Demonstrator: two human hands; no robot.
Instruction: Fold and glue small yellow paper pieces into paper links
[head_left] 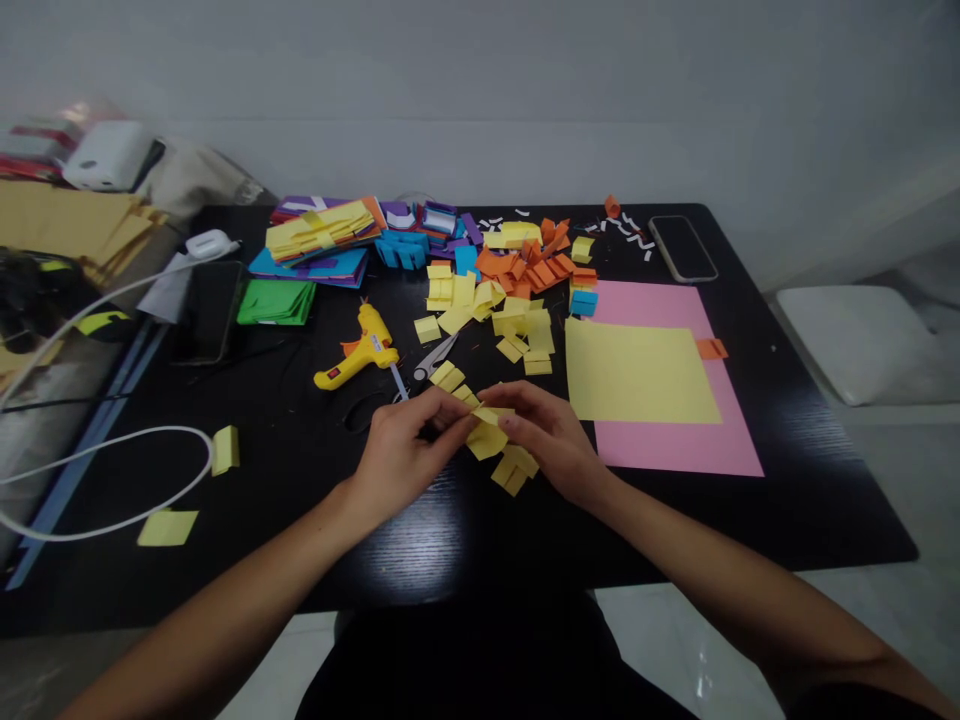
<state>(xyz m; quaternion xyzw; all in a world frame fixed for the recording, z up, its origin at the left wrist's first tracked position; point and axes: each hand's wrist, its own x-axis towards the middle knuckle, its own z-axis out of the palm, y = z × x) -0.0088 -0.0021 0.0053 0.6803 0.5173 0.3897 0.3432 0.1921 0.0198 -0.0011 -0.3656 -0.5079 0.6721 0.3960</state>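
Between my two hands is a small piece of yellow paper [493, 413], pinched at its left end by my left hand [409, 445] and at its right by my right hand [551, 437]. Both hands are closed, fingertips close together. Under and around them lie more folded yellow paper pieces [515, 468] on the black table. Just behind my left hand are scissors [436, 358], their handles partly hidden. A yellow glue gun [364, 350] rests on its side to the left. Right of my right hand, a yellow sheet [641, 375] overlaps a pink sheet [682, 447].
Orange folded papers [529, 268] and stacks of coloured paper [322, 235] fill the back. A green paper stack [276, 301] and a dark phone [210, 312] sit left, near a looping white cable [112, 437]. Another phone [682, 248] lies back right.
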